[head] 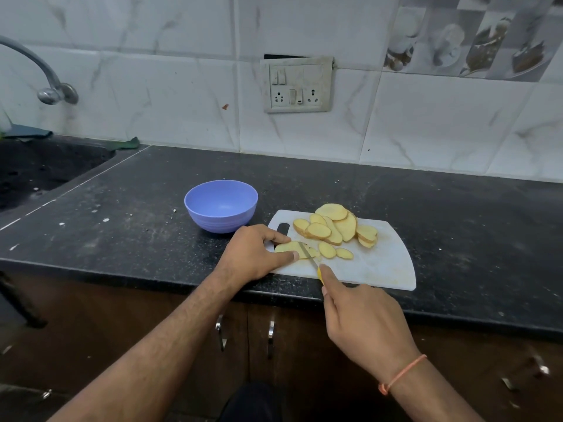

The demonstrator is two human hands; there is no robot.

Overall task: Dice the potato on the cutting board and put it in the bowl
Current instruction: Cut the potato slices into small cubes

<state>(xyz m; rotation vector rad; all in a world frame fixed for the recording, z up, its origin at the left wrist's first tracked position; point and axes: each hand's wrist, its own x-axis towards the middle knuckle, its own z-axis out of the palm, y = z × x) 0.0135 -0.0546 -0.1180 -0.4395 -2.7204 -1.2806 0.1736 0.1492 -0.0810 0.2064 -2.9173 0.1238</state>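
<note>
Cutting is the step in hand. Potato slices [333, 226] lie in a pile on the white cutting board [380, 263], right of the frame's middle. The left hand [253, 254] pinches a small stack of slices [289, 247] at the board's left end, finger and thumb curled on each side. The right hand [362, 324] grips the yellow handle of a knife [307, 254], and its blade sits across that stack. The blue bowl [221, 206], just left of the board, looks empty. Next, I think, the blade must push down, near but not on the fingers.
</note>
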